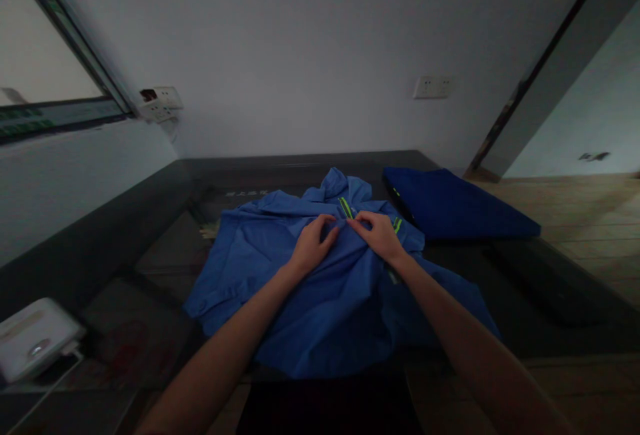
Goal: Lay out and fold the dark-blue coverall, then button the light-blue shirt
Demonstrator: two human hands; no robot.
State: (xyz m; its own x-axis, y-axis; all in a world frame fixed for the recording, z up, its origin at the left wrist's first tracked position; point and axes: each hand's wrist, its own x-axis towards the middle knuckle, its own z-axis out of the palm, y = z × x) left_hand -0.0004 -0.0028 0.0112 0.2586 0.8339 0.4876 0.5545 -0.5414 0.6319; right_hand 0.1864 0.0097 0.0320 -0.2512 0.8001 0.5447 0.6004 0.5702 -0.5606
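A blue work jacket with yellow-green reflective strips lies spread and rumpled over the dark table. Both hands work on its upper middle, close together. My left hand pinches the fabric between thumb and fingers. Just to its right, my right hand pinches the cloth beside one bright strip. What sits right at the fingertips is too small to make out. The jacket's collar end points toward the wall, and a buttoned hem or cuff shows at the lower left.
A folded dark-blue item lies at the table's right rear. A white device with a cable stands at the left front. A dark flat object rests at the right. Wall sockets are behind the dark table.
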